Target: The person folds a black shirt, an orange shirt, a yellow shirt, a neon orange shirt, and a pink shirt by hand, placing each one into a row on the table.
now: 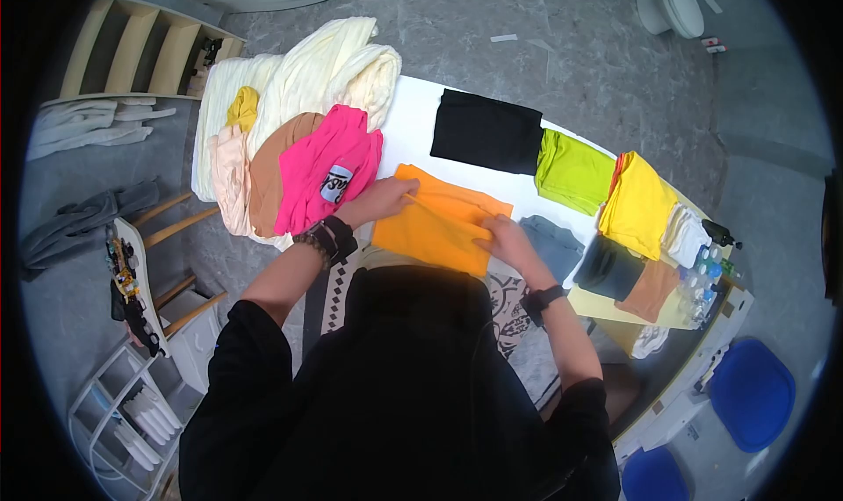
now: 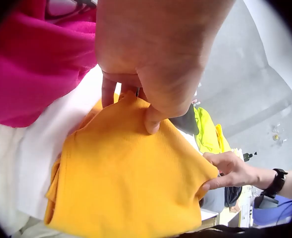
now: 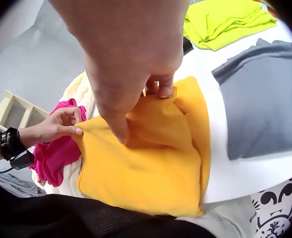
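Observation:
Folded orange cloth [image 1: 430, 229], which looks like a garment, lies at the front edge of the white table [image 1: 408, 132], close to the person's body. The left hand [image 1: 382, 201] pinches its far left part between thumb and fingers. On the other side, the right hand [image 1: 512, 242] pinches the cloth near its right edge. In the right wrist view, the cloth [image 3: 151, 163] shows several layers along its right side, and a fold rises between the two hands. A bright pink garment [image 1: 303, 172] with a printed patch lies left of the left hand. Folded grey cloth [image 1: 553, 248] sits right of the right hand.
Folded black [image 1: 487, 132], lime green [image 1: 571, 172] and yellow [image 1: 637, 207] cloths line the table's far right side. Plastic bottles [image 1: 700, 286] stand at the right end. A cream quilt [image 1: 307, 88] is heaped on the left under brown cloth [image 1: 272, 172]. Blue chairs [image 1: 751, 396] stand lower right.

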A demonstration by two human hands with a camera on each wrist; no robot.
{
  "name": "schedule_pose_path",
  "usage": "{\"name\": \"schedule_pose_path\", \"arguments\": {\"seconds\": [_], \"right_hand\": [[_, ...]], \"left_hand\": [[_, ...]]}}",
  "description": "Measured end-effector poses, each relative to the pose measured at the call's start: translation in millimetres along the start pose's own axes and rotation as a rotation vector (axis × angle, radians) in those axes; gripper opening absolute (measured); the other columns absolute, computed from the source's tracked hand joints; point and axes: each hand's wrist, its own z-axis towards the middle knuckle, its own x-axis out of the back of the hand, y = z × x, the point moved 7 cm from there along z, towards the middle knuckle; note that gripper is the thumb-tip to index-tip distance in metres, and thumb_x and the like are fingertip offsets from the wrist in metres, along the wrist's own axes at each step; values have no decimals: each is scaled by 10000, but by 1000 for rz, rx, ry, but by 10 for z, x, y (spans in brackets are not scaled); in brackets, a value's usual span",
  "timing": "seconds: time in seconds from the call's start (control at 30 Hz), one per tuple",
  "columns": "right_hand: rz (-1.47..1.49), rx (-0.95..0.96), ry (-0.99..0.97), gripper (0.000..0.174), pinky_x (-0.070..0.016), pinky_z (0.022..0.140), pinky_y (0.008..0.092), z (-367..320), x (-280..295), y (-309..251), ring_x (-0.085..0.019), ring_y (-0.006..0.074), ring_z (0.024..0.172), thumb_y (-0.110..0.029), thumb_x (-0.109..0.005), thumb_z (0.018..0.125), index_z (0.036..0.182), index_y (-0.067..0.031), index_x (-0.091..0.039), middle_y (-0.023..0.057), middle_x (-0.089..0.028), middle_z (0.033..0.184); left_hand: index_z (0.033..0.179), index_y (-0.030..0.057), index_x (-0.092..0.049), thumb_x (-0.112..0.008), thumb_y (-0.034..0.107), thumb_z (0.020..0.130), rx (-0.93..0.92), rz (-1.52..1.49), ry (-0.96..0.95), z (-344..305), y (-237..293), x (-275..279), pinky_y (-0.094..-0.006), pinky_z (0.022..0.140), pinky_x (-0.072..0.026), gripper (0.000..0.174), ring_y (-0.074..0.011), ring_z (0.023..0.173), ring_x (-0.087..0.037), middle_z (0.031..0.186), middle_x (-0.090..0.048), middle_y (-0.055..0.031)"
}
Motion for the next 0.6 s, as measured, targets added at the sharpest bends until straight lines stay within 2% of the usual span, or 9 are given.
{"name": "schedule_pose_path", "arguments": {"seconds": [0.03,0.17,0.23,0.27,0.33,0.37,0.43,0.57,0.6], "right_hand": [[-19,-82,1,285,-475,803,410,-34,68,48,-575,328,855,-201,-733,787,1010,-53,-636,147,-630,826],[-111,-88,129,247,-468,783,408,-140,235,166,-581,327,821,-178,-715,803,999,-40,-656,150,-644,868],[-153,-95,301,217,-463,774,412,-163,324,200,-580,326,833,-148,-695,816,992,-23,-670,153,-652,871],[-156,-93,297,217,-463,774,412,-144,298,216,-580,326,833,-148,-695,816,992,-23,-670,153,-652,871],[-103,-116,439,192,-460,772,408,-121,320,246,-579,324,829,-112,-680,822,983,-8,-679,153,-649,856],[-104,-113,438,192,-460,772,408,-95,294,255,-579,324,829,-112,-680,822,983,-8,-679,153,-649,856],[-133,-144,466,187,-464,791,411,-73,274,302,-580,342,861,-91,-667,823,990,-8,-653,162,-654,881],[19,-153,525,151,-480,783,413,-41,287,422,-591,373,864,-78,-644,848,973,-4,-603,180,-650,894],[120,-277,491,142,-487,769,411,-49,275,501,-596,388,855,-77,-633,861,969,-4,-577,187,-646,896]], "left_hand": [[975,36,-516,-613,96,874,-9,4,26,14,-20,6,-437,719,-470,152,-382,862,-607,869,-625,-174],[983,42,-514,-600,111,889,27,-24,31,94,-23,7,-442,728,-471,144,-386,866,-608,865,-625,-179],[989,44,-520,-596,118,897,91,-27,57,149,-47,10,-452,739,-473,140,-393,873,-611,864,-625,-185],[989,44,-520,-596,118,897,93,-31,60,183,-34,2,-452,739,-473,140,-393,873,-611,864,-625,-185],[998,47,-532,-585,127,906,101,-43,97,245,-65,-17,-440,779,-473,133,-374,923,-603,894,-622,-176],[998,47,-532,-585,127,906,103,-43,100,274,-97,-47,-440,779,-473,133,-374,923,-603,894,-622,-176],[1004,51,-543,-574,143,917,-144,19,328,294,22,38,-421,816,-468,131,-349,985,-582,931,-615,-162],[981,42,-551,-564,140,920,-73,-38,301,410,-77,-4,-404,847,-461,117,-330,1023,-558,964,-606,-149],[972,38,-554,-564,131,916,2,-60,283,465,-165,-27,-405,840,-463,109,-337,1008,-566,947,-609,-155]]}}
